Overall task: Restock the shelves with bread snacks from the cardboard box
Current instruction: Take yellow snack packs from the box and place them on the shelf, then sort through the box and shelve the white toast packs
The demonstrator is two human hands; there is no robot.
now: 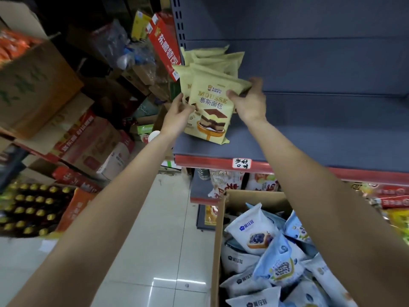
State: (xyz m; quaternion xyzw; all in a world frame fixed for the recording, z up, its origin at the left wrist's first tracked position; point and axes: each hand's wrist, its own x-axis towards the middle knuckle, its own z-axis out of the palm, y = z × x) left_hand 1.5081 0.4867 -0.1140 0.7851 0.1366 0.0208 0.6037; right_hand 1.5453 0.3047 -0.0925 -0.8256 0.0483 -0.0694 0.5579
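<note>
Front packet: a yellow mousse bread packet (210,111) is stood on its bottom seam at the left end of the grey shelf (309,138), a little back from the front edge, printed face turned outward toward the aisle.
Long axis: it runs from bottom seam to top seam — roughly upright, with the top leaned back against the row behind; the cake picture sits low, the lettering high.
Row behind: more yellow packets (212,60) are stacked front to back toward the rear wall of the shelf, all faced the same way, so that a tidy file is formed – judged to be the reason for the pose.
Left hand: the left hand (177,116) is curled round the packet's left side edge, thumb on the front face, apparently to steady it against tipping.
Right hand: the right hand (250,100) is pinched on the top right corner, thumb in front and fingers behind, so the packet can be squared against the row.
Shelf edge: a red price strip (287,168) with a handwritten label (241,163) is fixed along the front edge.
Supply: a cardboard box (218,240) of blue-and-white bread packets (254,231) is kept below the shelf's front edge, near enough for the next reach.
Progress: most of the shelf to the right is unfilled, so much restocking is judged to remain.
</note>
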